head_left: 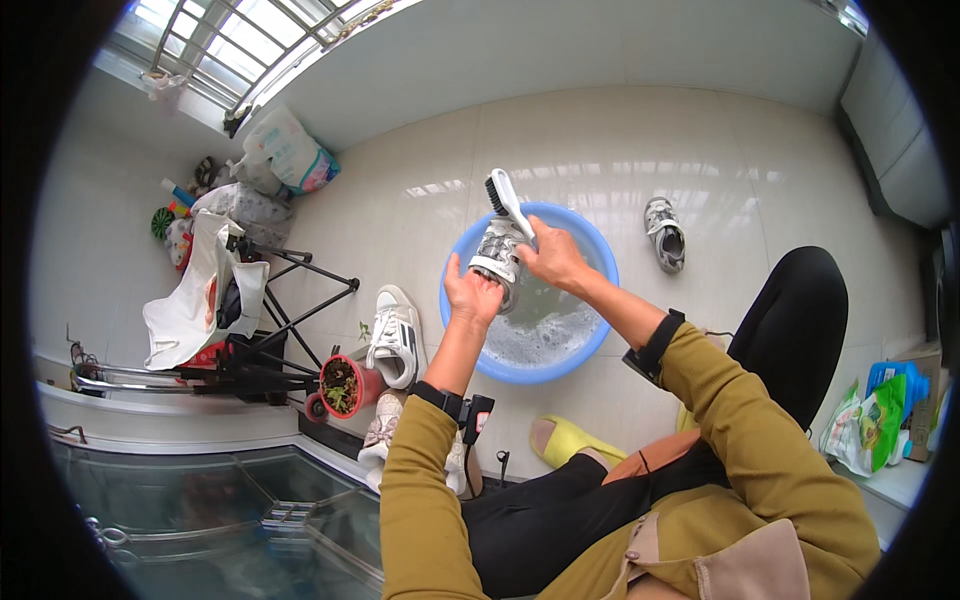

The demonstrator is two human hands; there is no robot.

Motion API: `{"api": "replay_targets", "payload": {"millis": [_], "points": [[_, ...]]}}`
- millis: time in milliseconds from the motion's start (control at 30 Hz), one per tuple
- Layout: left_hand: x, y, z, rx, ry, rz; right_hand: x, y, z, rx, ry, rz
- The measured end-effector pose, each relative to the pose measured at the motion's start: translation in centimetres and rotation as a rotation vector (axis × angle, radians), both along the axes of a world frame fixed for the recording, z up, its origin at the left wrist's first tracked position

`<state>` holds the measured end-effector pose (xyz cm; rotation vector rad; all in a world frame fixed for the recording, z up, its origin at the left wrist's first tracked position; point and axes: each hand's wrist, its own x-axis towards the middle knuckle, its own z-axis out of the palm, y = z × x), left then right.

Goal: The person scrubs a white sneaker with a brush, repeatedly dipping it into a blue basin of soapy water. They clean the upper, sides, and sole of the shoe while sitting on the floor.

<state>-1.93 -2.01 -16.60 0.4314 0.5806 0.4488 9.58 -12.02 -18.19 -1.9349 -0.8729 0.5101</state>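
Note:
A grey and white strap sneaker (498, 259) is held over a blue plastic basin (609, 259). The fingers of my left hand (475, 295) reach into the shoe's opening and hold it up, with the thumb free at the side. My right hand (556, 257) grips the handle of a white scrub brush (510, 196). Its dark bristles face left, near the toe of the shoe, and I cannot tell whether they touch it. Murky water with foam (537, 337) fills the lower part of the basin.
A matching sneaker (664, 234) stands on the tiles to the right. White sneakers (395, 336), a red flowerpot (351, 385) and a folding metal frame (281, 300) crowd the left. My foot wears a yellow slipper (570, 441). Bagged goods (866, 427) lie at far right.

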Motion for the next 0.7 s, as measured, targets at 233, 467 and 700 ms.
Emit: {"api": "replay_targets", "payload": {"millis": [233, 467, 700], "points": [[1.0, -1.4, 2.0, -0.033, -0.17, -0.091, -1.8, -0.5, 1.0, 0.018, 0.14, -0.056], [1.4, -0.9, 0.9, 0.109, -0.158, -0.277, -2.2, 0.2, 2.2, -0.051, 0.031, -0.109], [1.3, -2.7, 2.4, 0.806, 0.243, -0.454, -1.9, 0.9, 0.2, -0.025, 0.011, -0.142]]}}
